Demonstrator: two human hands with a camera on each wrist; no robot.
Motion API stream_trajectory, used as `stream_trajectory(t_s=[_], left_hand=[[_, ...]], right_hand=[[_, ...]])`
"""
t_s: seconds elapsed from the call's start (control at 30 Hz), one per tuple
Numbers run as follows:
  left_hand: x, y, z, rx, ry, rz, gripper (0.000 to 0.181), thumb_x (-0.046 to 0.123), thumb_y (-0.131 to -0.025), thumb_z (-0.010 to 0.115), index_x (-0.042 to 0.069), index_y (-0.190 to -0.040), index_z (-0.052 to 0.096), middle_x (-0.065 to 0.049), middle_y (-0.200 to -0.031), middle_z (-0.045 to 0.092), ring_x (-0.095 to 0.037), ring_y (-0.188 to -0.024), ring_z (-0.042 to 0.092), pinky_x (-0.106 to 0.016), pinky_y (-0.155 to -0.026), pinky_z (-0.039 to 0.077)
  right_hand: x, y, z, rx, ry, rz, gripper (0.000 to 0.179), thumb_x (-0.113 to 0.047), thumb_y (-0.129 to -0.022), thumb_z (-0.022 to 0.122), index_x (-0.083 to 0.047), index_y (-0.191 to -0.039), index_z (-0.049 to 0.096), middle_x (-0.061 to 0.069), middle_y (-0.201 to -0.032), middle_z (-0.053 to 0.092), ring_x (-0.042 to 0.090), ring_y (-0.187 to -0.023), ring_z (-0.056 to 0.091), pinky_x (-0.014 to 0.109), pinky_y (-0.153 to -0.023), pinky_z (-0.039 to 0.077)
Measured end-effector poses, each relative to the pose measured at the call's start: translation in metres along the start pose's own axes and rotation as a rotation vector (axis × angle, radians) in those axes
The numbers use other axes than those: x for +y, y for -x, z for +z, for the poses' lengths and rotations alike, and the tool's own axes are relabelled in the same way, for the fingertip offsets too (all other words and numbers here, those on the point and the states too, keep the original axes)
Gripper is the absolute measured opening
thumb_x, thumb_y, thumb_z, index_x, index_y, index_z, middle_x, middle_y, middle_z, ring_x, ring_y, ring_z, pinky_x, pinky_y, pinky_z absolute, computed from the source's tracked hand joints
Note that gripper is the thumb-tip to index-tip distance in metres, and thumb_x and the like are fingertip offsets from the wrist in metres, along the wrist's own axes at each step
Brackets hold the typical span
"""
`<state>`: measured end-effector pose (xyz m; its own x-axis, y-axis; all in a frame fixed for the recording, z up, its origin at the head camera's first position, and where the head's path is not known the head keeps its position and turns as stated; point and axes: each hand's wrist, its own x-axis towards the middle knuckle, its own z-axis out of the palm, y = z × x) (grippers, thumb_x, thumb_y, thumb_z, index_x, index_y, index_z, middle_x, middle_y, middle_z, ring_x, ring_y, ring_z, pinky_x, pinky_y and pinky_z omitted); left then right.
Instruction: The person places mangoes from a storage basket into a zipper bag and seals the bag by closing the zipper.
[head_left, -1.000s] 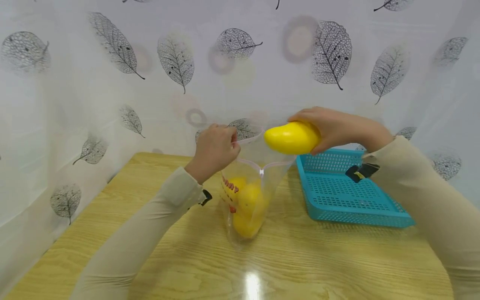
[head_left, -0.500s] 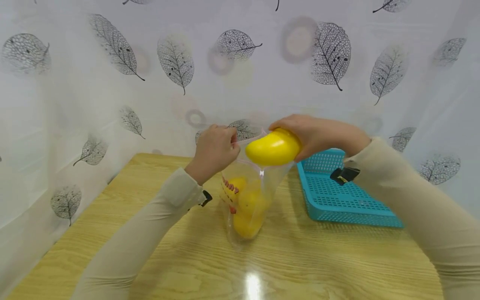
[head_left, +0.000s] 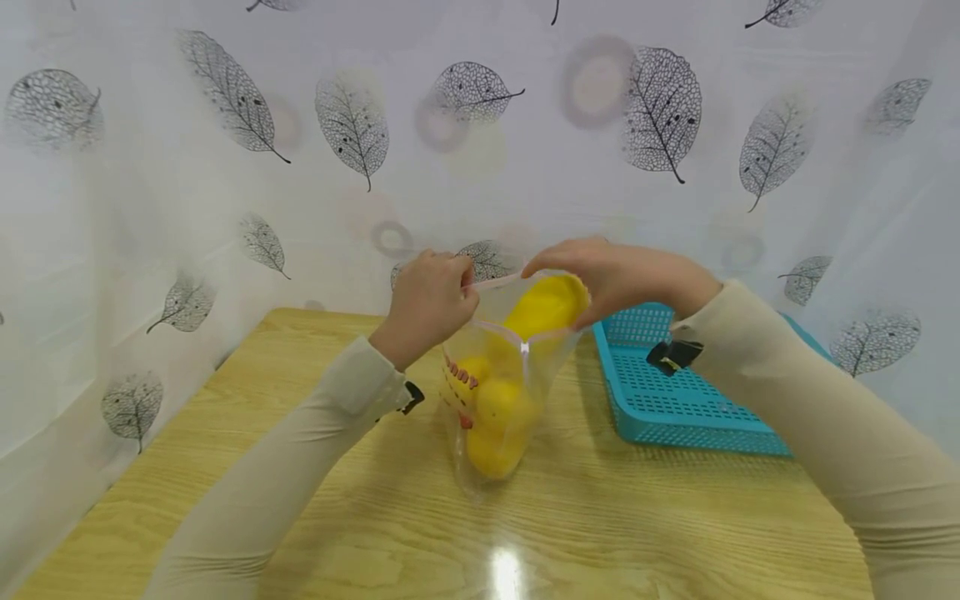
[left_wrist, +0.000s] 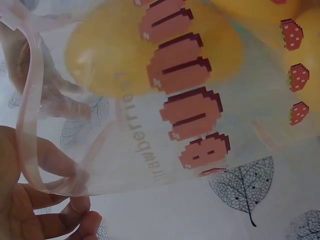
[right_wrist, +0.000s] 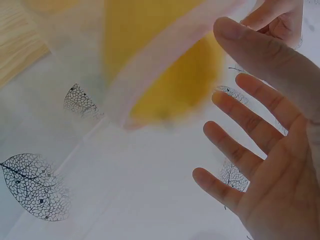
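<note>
A clear zip bag (head_left: 461,372) with pixel-style strawberry print stands upright on the table, its mouth spread. My left hand (head_left: 431,298) pinches the left side of its rim between thumb and fingers. Just inside the mouth, a yellow mango (head_left: 546,305) lies tilted above several other yellow fruits (head_left: 504,408) in the bag. My right hand (head_left: 626,273) is at the right side of the mouth, fingers spread. In the right wrist view, the right palm (right_wrist: 285,165) holds nothing, and the mango (right_wrist: 170,85) is apart from the fingers, behind the pink zip strip.
A blue perforated plastic basket (head_left: 633,428) sits to the right of the bag, partly under my right forearm. The wooden table (head_left: 352,533) reaches a white curtain (head_left: 525,183) with leaf prints at the back.
My right hand moved left and slightly down to the bag's mouth and let go of the mango, which dropped inside the opening. The left hand kept its grip on the rim.
</note>
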<state>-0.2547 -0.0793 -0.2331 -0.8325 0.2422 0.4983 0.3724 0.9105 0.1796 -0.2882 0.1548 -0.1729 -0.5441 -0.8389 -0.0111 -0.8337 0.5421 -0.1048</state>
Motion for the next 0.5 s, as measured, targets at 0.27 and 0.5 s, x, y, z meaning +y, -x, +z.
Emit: stream_trajectory(t_s=[0.27,0.5], left_hand=[[-0.001,0.001,-0.001,-0.011,0.001,-0.024,0.009,0.01,-0.083,0.054,0.009,-0.075,0.058,-0.005,-0.07,0.058,-0.022,-0.068,0.048,-0.032,-0.063,0.04],[-0.002,0.004,-0.003,-0.005,0.004,-0.024,0.009,0.012,-0.083,0.054,0.01,-0.075,0.057,-0.005,-0.07,0.058,-0.023,-0.069,0.049,-0.033,-0.062,0.041]], right_hand=[[0.007,0.004,0.003,-0.019,-0.009,0.048,0.069,-0.014,-0.07,0.08,-0.012,-0.131,0.05,0.008,-0.14,0.047,0.03,-0.13,0.041,0.052,-0.107,0.033],[0.012,0.011,0.015,-0.03,-0.027,0.075,0.051,-0.017,-0.076,0.076,-0.014,-0.123,0.058,0.004,-0.129,0.056,0.028,-0.124,0.047,0.049,-0.102,0.039]])
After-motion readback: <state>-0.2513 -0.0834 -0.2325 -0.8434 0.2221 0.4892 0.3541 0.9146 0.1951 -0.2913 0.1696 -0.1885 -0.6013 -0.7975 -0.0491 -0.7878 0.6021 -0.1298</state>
